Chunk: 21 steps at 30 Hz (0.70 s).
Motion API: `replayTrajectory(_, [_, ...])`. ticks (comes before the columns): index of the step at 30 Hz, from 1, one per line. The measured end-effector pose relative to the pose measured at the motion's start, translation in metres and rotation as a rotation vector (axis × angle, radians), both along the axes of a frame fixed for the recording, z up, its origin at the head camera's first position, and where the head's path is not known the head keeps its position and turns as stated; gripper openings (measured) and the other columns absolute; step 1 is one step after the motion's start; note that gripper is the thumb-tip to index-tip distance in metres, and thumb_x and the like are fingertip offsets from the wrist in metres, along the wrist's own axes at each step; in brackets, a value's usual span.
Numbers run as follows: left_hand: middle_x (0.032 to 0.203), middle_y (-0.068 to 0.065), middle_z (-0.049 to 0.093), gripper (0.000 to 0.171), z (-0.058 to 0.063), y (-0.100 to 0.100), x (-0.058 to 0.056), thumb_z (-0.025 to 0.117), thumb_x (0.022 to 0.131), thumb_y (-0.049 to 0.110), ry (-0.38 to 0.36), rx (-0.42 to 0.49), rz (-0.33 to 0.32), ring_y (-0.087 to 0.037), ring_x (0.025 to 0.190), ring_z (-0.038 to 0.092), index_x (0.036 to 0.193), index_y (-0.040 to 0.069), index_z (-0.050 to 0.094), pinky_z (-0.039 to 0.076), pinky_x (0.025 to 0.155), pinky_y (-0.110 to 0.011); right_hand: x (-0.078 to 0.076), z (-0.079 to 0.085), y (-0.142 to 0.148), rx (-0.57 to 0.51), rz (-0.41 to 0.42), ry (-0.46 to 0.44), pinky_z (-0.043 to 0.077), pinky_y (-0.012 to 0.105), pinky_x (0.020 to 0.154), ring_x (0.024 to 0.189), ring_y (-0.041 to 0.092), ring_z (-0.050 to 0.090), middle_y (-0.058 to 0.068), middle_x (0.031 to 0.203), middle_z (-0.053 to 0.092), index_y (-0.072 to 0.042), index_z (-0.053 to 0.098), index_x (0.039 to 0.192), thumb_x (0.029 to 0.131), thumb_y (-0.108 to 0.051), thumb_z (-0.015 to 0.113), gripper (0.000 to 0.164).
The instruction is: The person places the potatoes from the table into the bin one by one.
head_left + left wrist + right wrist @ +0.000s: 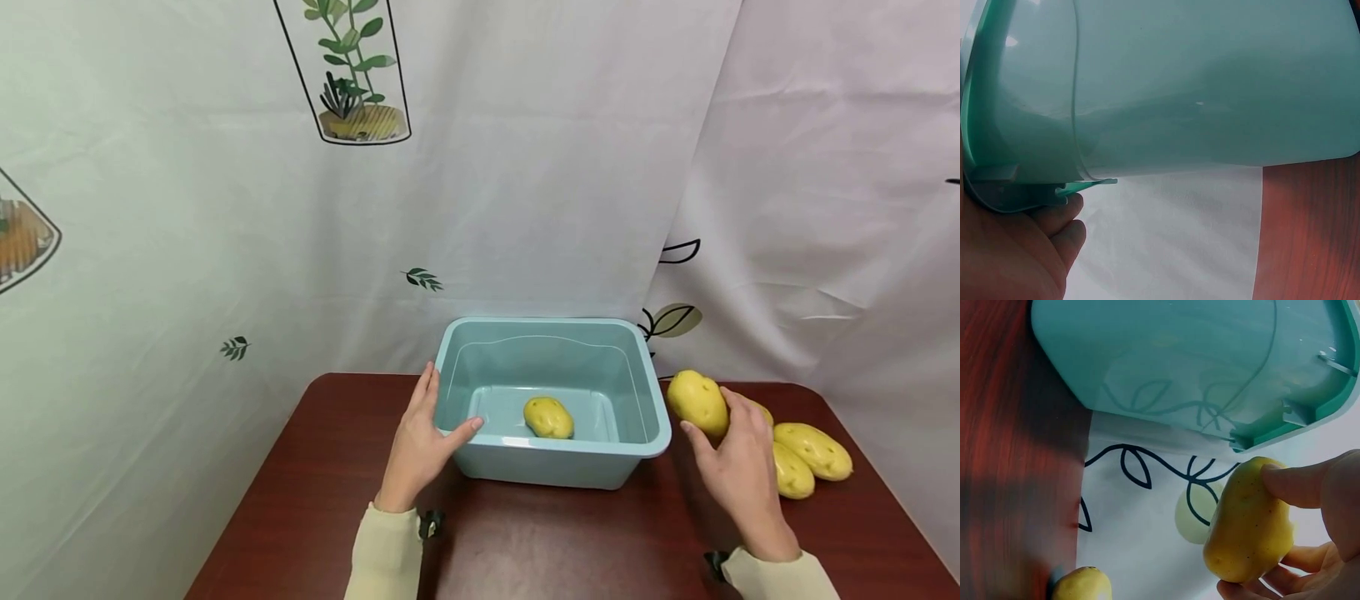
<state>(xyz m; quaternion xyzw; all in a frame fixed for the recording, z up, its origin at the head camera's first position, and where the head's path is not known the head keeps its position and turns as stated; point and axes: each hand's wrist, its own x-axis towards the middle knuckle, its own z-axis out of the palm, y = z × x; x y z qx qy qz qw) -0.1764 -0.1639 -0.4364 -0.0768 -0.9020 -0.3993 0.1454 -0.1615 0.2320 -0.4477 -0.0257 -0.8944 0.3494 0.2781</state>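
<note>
A light blue plastic basin (551, 463) stands on the table with one yellow potato (548, 417) inside it. My left hand (420, 442) rests at the basin's front left corner, fingers extended along the left side and thumb at the front rim. In the left wrist view, the fingertips (1071, 228) show just below the rim. To the right of the basin, my right hand (741, 467) holds another potato (697, 404) raised beside the rim, pinched between thumb and fingers. Several more potatoes (813, 451) lie on the table behind and right of that hand, one partly hidden by it.
The dark red wooden table (555, 542) has rounded back corners. A pale cloth (525, 208) printed with plants and leaves hangs just behind the table and the basin.
</note>
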Motion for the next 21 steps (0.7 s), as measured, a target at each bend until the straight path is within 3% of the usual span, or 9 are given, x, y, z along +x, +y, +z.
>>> replayTrajectory(9, [0.167, -0.005, 0.019, 0.106, 0.000, 0.000, 0.000, 0.072, 0.083, 0.063, 0.003, 0.002, 0.000, -0.027, 0.148, 0.029, 0.159, 0.006, 0.025, 0.036, 0.110, -0.058, 0.002, 0.005, -0.001, -0.016, -0.012, 0.012, 0.029, 0.064, 0.104, 0.125, 0.052, 0.037, 0.035, 0.132, 0.045, 0.015, 0.045, 0.138, 0.080, 0.000, 0.081, 0.069])
replayTrajectory(16, [0.167, 0.002, 0.016, 0.106, 0.000, 0.000, 0.000, 0.072, 0.084, 0.062, -0.005, 0.005, 0.000, -0.025, 0.149, 0.028, 0.160, 0.006, 0.024, 0.035, 0.111, -0.057, 0.004, 0.008, -0.003, -0.021, -0.015, 0.017, 0.029, 0.064, 0.103, 0.125, 0.052, 0.037, 0.035, 0.134, 0.045, 0.014, 0.045, 0.138, 0.080, 0.000, 0.081, 0.070])
replayTrajectory(21, [0.167, -0.002, 0.018, 0.106, -0.001, 0.000, 0.000, 0.072, 0.084, 0.062, 0.004, 0.008, 0.000, -0.026, 0.149, 0.029, 0.159, 0.006, 0.024, 0.036, 0.110, -0.058, 0.006, 0.012, -0.005, -0.023, -0.009, 0.042, 0.030, 0.064, 0.100, 0.122, 0.052, 0.038, 0.035, 0.133, 0.046, 0.014, 0.046, 0.139, 0.080, 0.002, 0.080, 0.070])
